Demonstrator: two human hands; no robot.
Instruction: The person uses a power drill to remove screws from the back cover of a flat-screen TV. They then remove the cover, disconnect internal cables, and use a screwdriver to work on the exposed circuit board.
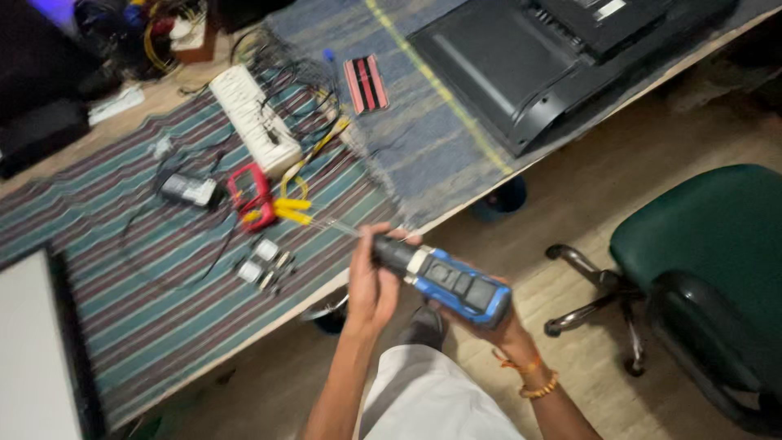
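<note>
Striped surface (147,326) carries loose parts (265,262); both hands grip driver (444,281), left hand (371,285) fingers around chuck, right hand (497,326) on body, bit off work.

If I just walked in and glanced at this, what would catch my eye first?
Most likely the blue and black power screwdriver at the centre, held in front of the table edge: the right hand grips its body while the left hand wraps around its front end. Next comes the striped cloth on the table, strewn with a white power strip, cables and a red tool. On the right stands a green office chair.
</note>
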